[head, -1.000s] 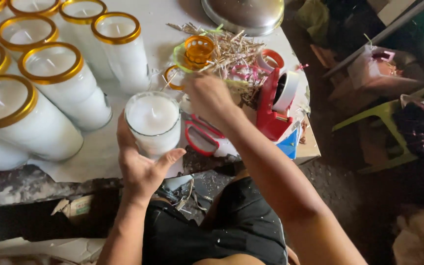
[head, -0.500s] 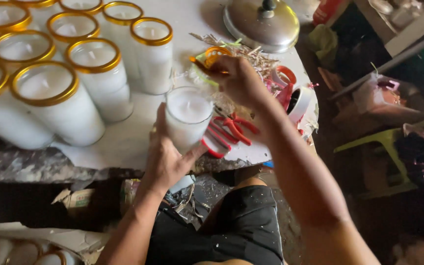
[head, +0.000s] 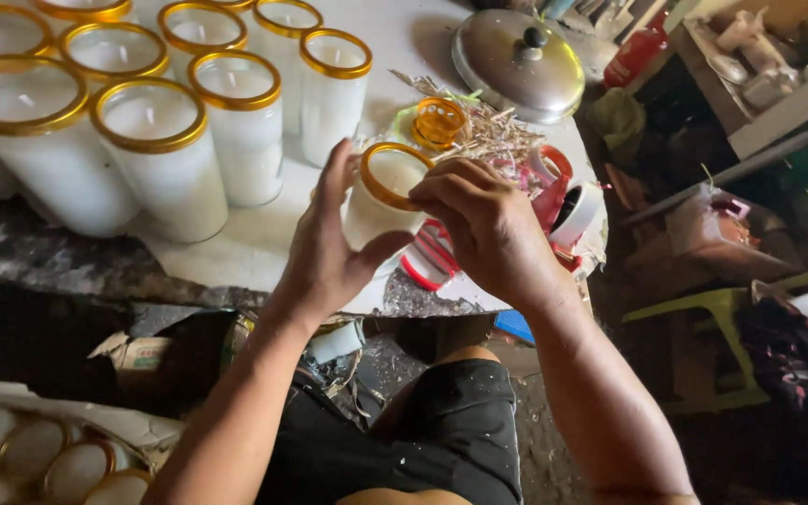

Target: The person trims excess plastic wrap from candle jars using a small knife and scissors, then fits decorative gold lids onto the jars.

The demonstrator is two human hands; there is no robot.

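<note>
Between both hands (head: 404,238), perhaps waxy glass candle (head: 381,201)

Rows of white candles in glass jars w/ gold rims (head: 236,122) stand on the white table (head: 404,37). Behind: round metal lid w/ black knob (head: 518,62), small orange ring (head: 439,122) on a heap of wick sticks (head: 497,136). Green plastic stool (head: 703,309) at right; more gold-rimmed jars (head: 67,463) bottom left.

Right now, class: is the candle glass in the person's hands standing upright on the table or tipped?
Tipped. The candle glass is held off the table by the left hand, its gold rim slanting toward the right hand.
</note>
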